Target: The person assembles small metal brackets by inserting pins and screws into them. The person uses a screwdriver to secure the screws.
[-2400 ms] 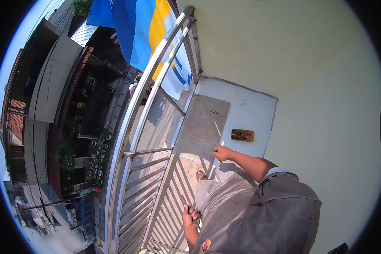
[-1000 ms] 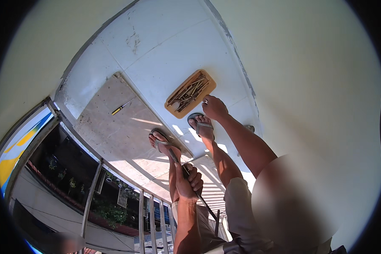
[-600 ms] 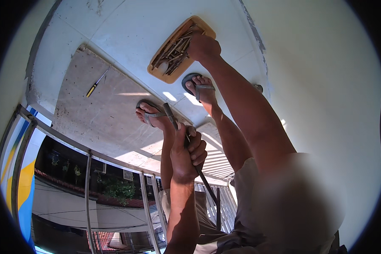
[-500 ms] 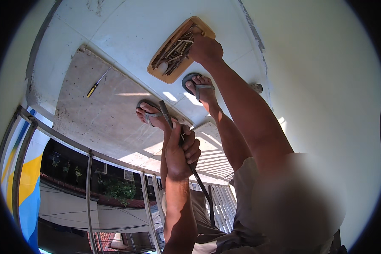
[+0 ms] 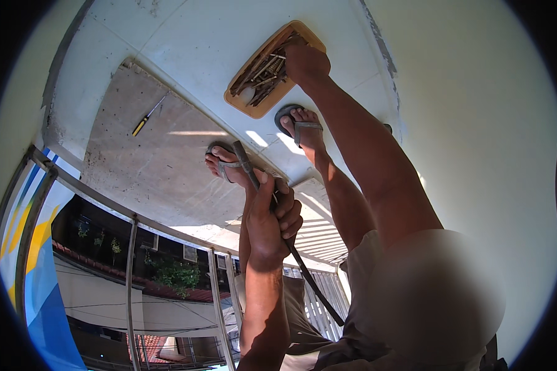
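Observation:
My left hand (image 5: 272,213) is closed around a long, thin dark rod or hose (image 5: 312,281). Its thicker grey-black end (image 5: 242,157) sticks out above my thumb, and the rest trails down toward my lap. A small shiny sliver shows by my fingers, too small to name. Farther off, my right hand (image 5: 307,65) reaches into the far right end of a tan oblong tray (image 5: 254,112). Its fingertips are hidden among the contents, so their grip does not show. Several long metal bolts or screws (image 5: 266,73) and brownish pieces lie in the tray, with a whitish round thing (image 5: 247,95) at the near end.
A screwdriver (image 5: 140,125) with a yellow-and-black handle lies on the stained board (image 5: 167,154) at left. My sandalled feet (image 5: 303,127) stand between hands and tray. A metal railing (image 5: 130,278) runs along the lower left; a pale wall (image 5: 464,123) rises at right.
The whole view has shifted slightly. My right hand stays in the tray, its fingers a little deeper or turned. The lower end of the dark rod or hose has swung to the right.

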A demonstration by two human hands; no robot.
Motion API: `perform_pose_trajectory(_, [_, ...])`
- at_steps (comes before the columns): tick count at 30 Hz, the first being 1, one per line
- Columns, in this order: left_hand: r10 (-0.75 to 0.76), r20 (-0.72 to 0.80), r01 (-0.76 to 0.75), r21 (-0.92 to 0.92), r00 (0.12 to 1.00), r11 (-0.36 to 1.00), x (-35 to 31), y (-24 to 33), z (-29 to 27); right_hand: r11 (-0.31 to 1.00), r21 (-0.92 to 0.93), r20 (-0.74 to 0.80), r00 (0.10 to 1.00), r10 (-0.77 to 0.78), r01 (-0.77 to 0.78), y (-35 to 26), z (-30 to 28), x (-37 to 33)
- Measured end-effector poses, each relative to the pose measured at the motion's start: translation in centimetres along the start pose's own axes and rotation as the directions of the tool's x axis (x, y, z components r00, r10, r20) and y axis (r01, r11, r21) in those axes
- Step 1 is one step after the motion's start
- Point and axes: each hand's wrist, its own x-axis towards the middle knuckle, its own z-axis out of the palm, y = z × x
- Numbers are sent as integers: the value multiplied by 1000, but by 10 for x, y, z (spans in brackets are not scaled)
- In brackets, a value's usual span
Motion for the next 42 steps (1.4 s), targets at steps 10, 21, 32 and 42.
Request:
perform_pose_trajectory(10, [18, -16, -19, -8, 1000, 1000, 1, -5, 8, 948, -189, 110, 965, -237, 255, 16, -26, -19])
perform_pose_trajectory(21, [32, -20, -32, -4, 999, 999, 3, -6, 23, 942, 300, 16, 988, 154, -152, 6, -5, 8])
perform_pose_trajectory(32, [41, -21, -40, 26, 999, 999, 5, -4, 29, 839, 490, -63, 950, 305, -236, -13, 11, 12])
perform_pose_trajectory(42, [37, 51, -33, -70, 998, 997, -2, 16, 17, 7, 978, 202, 961, 188, -207, 4, -13, -33])
